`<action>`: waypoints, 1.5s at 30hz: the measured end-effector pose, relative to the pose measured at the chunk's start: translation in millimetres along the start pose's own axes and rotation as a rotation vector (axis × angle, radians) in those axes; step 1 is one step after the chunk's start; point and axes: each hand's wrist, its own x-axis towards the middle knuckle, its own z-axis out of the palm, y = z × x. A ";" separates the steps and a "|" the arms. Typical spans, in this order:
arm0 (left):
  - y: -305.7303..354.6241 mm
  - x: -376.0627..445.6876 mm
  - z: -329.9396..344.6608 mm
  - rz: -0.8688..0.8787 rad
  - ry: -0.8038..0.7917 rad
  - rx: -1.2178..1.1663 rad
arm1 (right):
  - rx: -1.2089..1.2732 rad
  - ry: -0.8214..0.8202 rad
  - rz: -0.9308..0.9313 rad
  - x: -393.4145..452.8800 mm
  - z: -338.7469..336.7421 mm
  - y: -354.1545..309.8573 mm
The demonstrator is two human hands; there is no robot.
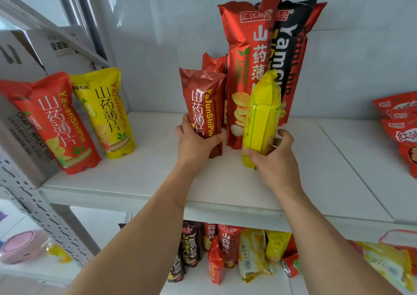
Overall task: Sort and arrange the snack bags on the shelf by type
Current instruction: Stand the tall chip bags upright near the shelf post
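Grip, left hand [195, 140]: we curl our fingers round the lower part of a short dark-red foil snack bag [203, 105], which stands upright on the white shelf board [140, 181].
Grip, right hand [274, 157]: we clamp thumb and fingers on the lower half of a yellow foil snack bag [262, 118], turned edge-on to us and standing on the same board.
Far left: a grey cardboard box [24, 136] printed "CRAFT WHEAT BEER" stands at the shelf end.
Left group: a bright red yam-chip bag [58, 123] leans against the box, touching a yellow yam-chip bag [108, 111] just to its right.
Centre back: a second small red bag [213, 63] shows behind the one we hold.
Centre right: a tall red foil bag [244, 68] stands against the wall, a tall black "YamChip" bag [291, 46] beside it; another red bag seems to stand behind that, though only its edge shows.
Far right: flat red packets [399, 123] lie stacked at the frame edge.
Lower shelf: mixed red, black and yellow bags [237, 251] stand crowded together.
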 end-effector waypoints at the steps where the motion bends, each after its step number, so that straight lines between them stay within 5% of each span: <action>1: -4.3 -1.3 -3.3 0.005 0.034 0.017 | 0.008 -0.038 -0.019 -3.0 0.3 -1.6; 11: -21.9 -10.1 -38.9 -0.060 -0.053 -0.085 | -0.031 -0.258 -0.091 -18.5 8.5 -12.0; 30: -54.7 -48.2 -139.4 -0.060 0.446 0.246 | 0.065 -0.373 -0.171 -37.3 90.0 -57.3; 45: -88.1 -41.3 -215.9 -0.068 0.604 0.478 | 0.261 -0.581 -0.151 -46.2 192.0 -113.0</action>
